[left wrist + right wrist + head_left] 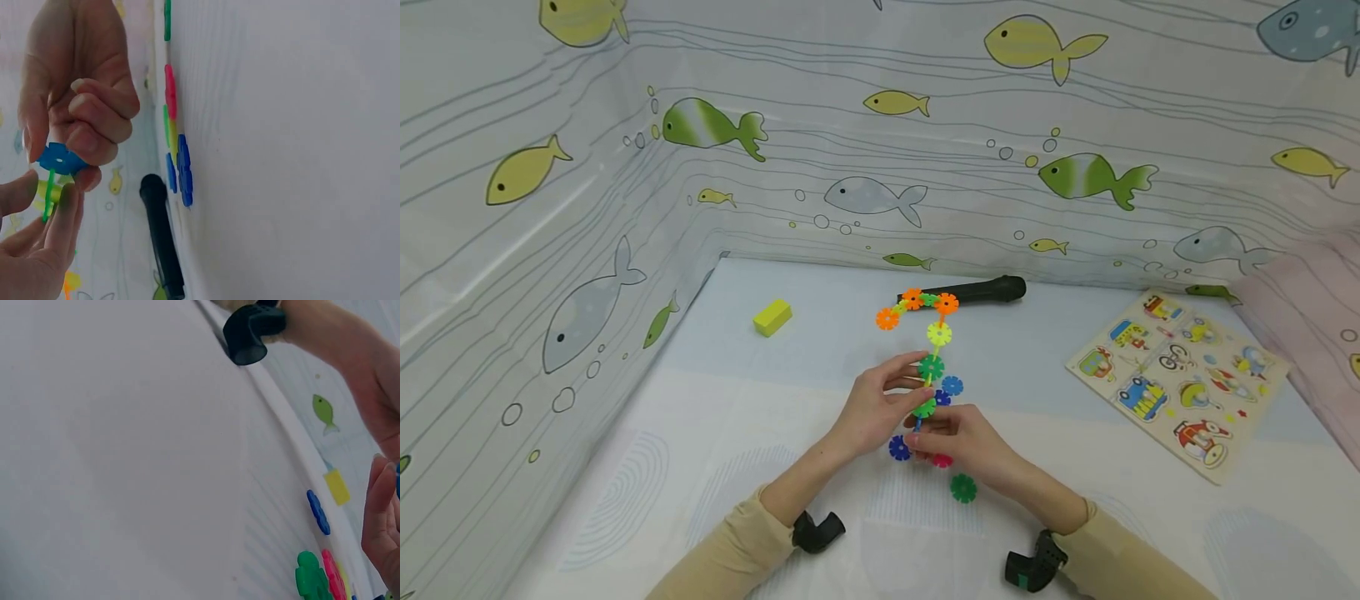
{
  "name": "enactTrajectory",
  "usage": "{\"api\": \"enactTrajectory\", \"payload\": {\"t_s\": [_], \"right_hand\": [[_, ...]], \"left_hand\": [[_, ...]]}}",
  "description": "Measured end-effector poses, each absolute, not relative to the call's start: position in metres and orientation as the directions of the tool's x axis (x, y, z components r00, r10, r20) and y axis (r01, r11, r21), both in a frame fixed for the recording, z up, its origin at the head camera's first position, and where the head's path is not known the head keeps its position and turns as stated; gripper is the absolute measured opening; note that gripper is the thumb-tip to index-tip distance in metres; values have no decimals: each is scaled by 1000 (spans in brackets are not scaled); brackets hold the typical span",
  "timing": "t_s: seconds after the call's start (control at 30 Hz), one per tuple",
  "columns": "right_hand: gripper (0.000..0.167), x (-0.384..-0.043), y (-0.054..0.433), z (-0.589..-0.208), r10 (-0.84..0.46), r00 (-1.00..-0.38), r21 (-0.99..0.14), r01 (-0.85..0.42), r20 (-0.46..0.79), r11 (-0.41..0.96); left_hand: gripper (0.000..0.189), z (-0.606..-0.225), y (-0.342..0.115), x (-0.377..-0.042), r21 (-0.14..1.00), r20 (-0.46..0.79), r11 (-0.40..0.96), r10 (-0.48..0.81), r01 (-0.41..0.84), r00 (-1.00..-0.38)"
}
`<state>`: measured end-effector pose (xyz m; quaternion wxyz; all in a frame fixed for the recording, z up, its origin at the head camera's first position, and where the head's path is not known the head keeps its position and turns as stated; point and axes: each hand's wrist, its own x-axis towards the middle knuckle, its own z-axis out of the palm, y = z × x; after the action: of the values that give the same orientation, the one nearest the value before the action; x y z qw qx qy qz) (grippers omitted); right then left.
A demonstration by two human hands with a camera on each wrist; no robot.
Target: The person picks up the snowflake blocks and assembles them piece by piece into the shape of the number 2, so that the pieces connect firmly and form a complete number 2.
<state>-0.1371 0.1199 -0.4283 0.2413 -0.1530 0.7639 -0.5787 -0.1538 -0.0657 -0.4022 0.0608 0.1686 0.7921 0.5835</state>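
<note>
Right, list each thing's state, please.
Left hand: pinching disc chain
Right hand: pinching blue disc
Disc chain: joined, raised
Blue disc: touching chain
Dark green disc: flat, loose
Pink disc: flat, partly hidden
Leftmost blue disc: flat
Yellow block: lying untouched
Microphone: lying down
Puzzle board: lying flat

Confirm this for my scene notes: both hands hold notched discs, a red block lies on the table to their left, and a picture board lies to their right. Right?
The block is yellow, not red, as the head view shows. The left hand and right hand do hold notched discs, and the picture board lies to their right.
</note>
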Motion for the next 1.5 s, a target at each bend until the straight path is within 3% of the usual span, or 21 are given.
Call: {"api": "enactTrajectory", "payload": {"t_s": [0.2, 0.5, 1.1, 1.33, 1.5], "right_hand": [[24, -137, 120, -429, -501, -847, -965, 50, -177, 256], [26, -137, 121, -433, -538, -830, -988, 89, -144, 127], [27, -132, 118, -428, -445, -885, -988, 87, -137, 131], [32, -131, 118, -428, -445, -878, -984, 160, -177, 74], [29, -133, 118, -429, -455, -876, -986, 126, -162, 108]], "left_hand": [[49, -402, -67, -154, 922, 120, 303, 366, 240, -923], [48, -404, -66, -152, 937, 80, 278, 413, 210, -907], [48, -402, -63, -150, 927, 158, 261, 382, 270, -911], [49, -403, -61, -148, 921, 181, 259, 378, 292, -908], [49, -403, -60, -145, 924, 200, 234, 381, 304, -902]]}}
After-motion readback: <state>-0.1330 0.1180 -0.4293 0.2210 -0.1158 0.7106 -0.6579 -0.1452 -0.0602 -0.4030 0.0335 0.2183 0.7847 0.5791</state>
